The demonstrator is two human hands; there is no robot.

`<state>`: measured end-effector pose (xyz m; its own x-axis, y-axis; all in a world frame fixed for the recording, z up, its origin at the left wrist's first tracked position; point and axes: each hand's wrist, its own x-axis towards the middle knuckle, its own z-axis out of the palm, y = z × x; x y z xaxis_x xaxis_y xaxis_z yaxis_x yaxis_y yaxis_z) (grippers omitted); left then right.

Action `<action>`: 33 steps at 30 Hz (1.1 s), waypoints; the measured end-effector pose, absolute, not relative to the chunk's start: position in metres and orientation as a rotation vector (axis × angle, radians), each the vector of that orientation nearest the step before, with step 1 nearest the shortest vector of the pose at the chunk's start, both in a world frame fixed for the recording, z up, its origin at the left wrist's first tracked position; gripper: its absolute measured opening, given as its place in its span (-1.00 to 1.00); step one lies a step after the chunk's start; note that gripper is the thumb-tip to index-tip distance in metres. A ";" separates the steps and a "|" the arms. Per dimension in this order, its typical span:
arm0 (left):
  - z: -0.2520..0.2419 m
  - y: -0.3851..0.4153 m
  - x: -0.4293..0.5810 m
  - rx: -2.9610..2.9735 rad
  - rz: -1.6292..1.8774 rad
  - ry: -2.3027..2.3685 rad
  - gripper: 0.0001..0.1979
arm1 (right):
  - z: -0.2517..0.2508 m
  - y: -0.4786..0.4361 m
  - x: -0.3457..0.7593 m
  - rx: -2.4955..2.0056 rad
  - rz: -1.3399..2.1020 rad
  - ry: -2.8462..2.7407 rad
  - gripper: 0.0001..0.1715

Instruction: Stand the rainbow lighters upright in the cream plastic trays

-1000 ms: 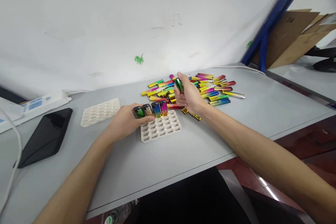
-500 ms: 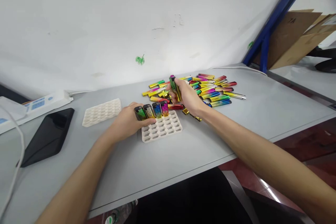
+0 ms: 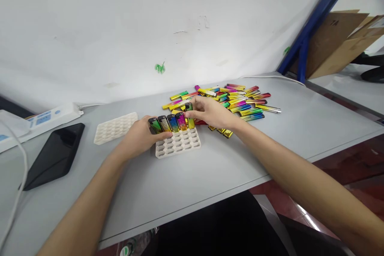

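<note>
A white tray with rows of slots lies on the desk. Several shiny lighters stand upright along its back row, among them a blue one and a pink one. My left hand is closed round the tray's left end, thumb in front of the lighters; its other fingers are mostly hidden. Between the thumb and fingers of my right hand is a green-and-yellow lighter, upright at the right end of that row. Whether it is fully seated cannot be seen.
Behind my right hand spreads a pile of metallic lighters. A second white tray lies to the left, with a black phone and a power strip beyond it. Cardboard boxes stand behind a blue frame.
My right hand has brought the green-and-yellow lighter from over the pile down to the tray's back right end. The tray and my left hand have shifted slightly left and back.
</note>
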<state>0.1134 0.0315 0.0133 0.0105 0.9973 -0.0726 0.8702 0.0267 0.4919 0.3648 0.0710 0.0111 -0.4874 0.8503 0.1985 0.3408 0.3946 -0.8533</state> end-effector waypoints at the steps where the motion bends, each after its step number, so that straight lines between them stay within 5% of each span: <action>1: 0.013 0.032 0.113 1.894 0.424 1.916 -0.42 | 0.012 0.072 0.366 -1.027 0.998 -2.026 -0.57; 12: 0.014 0.031 0.112 1.881 0.410 1.918 -0.41 | 0.015 0.068 0.367 -1.042 0.868 -2.186 -0.53; 18: 0.012 0.033 0.111 1.882 0.396 1.916 -0.42 | 0.020 0.072 0.375 -1.151 0.678 -2.108 -0.35; 27: 0.014 0.034 0.109 1.957 0.449 1.973 -0.44 | 0.016 0.074 0.392 -1.300 0.206 -2.604 -0.75; 33: 0.013 0.036 0.103 1.937 0.390 1.968 -0.41 | 0.022 0.077 0.392 -1.292 0.647 -2.219 -0.79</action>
<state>0.1033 0.0364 0.0127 -0.0031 0.9985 -0.0552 0.9018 0.0266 0.4314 0.3923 0.0772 0.0216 -0.4331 0.8846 0.1731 0.6531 0.4403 -0.6161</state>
